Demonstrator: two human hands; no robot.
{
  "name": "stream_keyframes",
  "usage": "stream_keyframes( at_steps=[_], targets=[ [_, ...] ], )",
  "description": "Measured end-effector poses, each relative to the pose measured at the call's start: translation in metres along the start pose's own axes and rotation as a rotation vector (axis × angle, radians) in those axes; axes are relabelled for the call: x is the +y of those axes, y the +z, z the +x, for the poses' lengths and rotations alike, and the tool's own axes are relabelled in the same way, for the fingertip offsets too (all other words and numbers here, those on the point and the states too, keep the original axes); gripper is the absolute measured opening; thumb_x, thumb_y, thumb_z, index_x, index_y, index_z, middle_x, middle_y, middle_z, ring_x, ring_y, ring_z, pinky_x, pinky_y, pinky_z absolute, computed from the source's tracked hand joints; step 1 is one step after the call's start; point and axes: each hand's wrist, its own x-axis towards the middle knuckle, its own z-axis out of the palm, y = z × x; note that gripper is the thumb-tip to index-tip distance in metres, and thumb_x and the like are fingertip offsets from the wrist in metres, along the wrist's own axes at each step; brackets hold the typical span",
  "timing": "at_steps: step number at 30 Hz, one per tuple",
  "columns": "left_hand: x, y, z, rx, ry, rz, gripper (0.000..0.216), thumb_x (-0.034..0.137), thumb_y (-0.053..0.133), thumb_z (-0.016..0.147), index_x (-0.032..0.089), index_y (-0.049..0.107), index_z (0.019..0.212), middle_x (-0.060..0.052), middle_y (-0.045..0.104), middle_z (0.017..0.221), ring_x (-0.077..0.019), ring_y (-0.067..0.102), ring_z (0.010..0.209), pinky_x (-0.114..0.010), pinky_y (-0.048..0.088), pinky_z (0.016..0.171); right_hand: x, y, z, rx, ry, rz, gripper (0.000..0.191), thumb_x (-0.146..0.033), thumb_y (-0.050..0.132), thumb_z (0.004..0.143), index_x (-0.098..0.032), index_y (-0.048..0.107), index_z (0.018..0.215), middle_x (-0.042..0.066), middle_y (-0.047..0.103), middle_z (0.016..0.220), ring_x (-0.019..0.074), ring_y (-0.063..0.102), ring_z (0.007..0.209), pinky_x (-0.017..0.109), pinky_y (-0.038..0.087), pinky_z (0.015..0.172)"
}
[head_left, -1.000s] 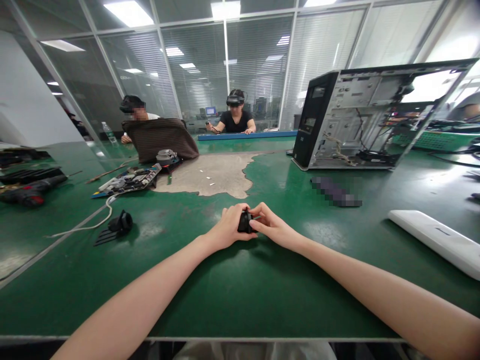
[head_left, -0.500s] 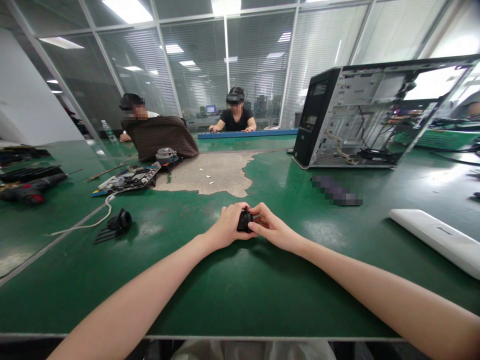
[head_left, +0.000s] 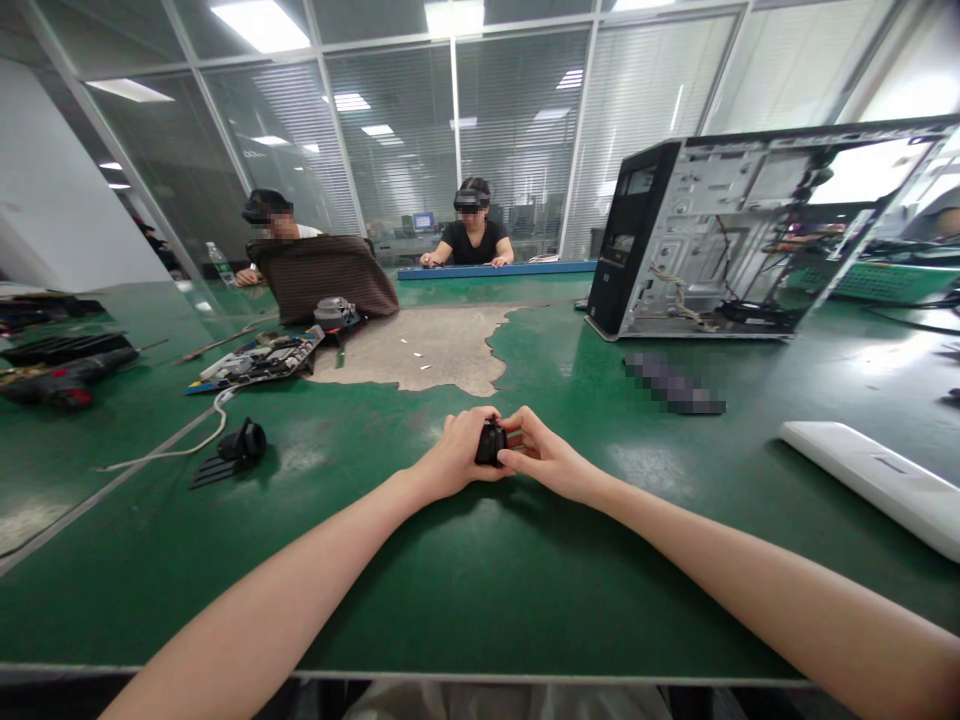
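Observation:
Between my two hands, just above or on the green table (head_left: 480,590), is a small black blocky object (head_left: 491,443) whose kind I cannot make out. My left hand (head_left: 457,452) wraps round its left side, fingers curled behind it. From the right, my right hand (head_left: 544,455) pinches it, with the thumb on its near face and the fingers at the far side. Parts of the object are hidden by the fingers. To the left lies a black plastic piece (head_left: 240,447) with a round end and several prongs.
An open computer case (head_left: 637,240) stands at the back right, near a white long device (head_left: 870,480). A circuit board (head_left: 262,360), a white cable (head_left: 202,437) and a power drill (head_left: 71,375) lie to the left. Two people sit across the table, one behind a brown cloth-covered panel (head_left: 322,275).
The view has tilted up very slightly. My hands keep the same hold on the black object, with hardly any visible movement.

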Motion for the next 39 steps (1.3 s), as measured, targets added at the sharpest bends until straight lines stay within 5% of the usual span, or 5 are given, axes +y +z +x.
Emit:
stream_keyframes(
  at_steps=[7, 15, 23, 31, 39],
  targets=[
    [-0.0017, 0.0021, 0.0012, 0.014, 0.007, -0.011, 0.061, 0.044, 0.067, 0.064, 0.022, 0.034, 0.110, -0.005, 0.051, 0.107, -0.0231, 0.047, 0.096, -0.036, 0.032, 0.082, 0.0032, 0.0008, 0.0070, 0.104, 0.076, -0.026, 0.022, -0.036, 0.054, 0.078, -0.020, 0.043, 0.088, 0.001, 0.052, 0.087, 0.0134, 0.055, 0.076, 0.032, 0.047, 0.071],
    [-0.0002, 0.0009, 0.0005, 0.007, -0.007, -0.019, 0.056, 0.038, 0.066, 0.066, 0.022, 0.035, 0.109, -0.004, 0.051, 0.106, -0.0221, 0.048, 0.093, -0.034, 0.032, 0.079, 0.0009, -0.0024, 0.0008, -0.020, 0.009, 0.050, 0.027, -0.031, 0.059, 0.076, -0.022, 0.041, 0.093, 0.001, 0.051, 0.092, 0.0139, 0.054, 0.086, 0.029, 0.047, 0.071],
    [-0.0033, 0.0039, 0.0018, 0.013, 0.004, -0.006, 0.061, 0.042, 0.067, 0.064, 0.021, 0.034, 0.110, -0.005, 0.051, 0.106, -0.0230, 0.048, 0.094, -0.035, 0.032, 0.081, 0.0044, -0.0004, 0.0058, 0.081, 0.067, 0.018, 0.024, -0.035, 0.055, 0.078, -0.020, 0.043, 0.091, 0.002, 0.051, 0.093, 0.0136, 0.055, 0.080, 0.032, 0.047, 0.073],
    [0.0014, 0.0005, 0.0006, 0.011, -0.025, -0.023, 0.057, 0.038, 0.067, 0.065, 0.022, 0.035, 0.109, -0.005, 0.051, 0.106, -0.0230, 0.048, 0.093, -0.035, 0.033, 0.080, 0.0018, -0.0038, 0.0013, -0.013, 0.017, 0.049, 0.028, -0.031, 0.060, 0.075, -0.021, 0.042, 0.093, 0.001, 0.053, 0.091, 0.0145, 0.055, 0.086, 0.031, 0.047, 0.075],
    [-0.0004, 0.0018, 0.0019, 0.007, -0.031, -0.024, 0.060, 0.042, 0.068, 0.063, 0.022, 0.036, 0.110, -0.005, 0.052, 0.105, -0.0239, 0.049, 0.094, -0.036, 0.032, 0.081, 0.0001, 0.0002, 0.0053, 0.094, 0.060, 0.009, 0.024, -0.035, 0.057, 0.077, -0.020, 0.045, 0.090, 0.002, 0.053, 0.095, 0.0146, 0.056, 0.085, 0.033, 0.047, 0.076]
  ],
)
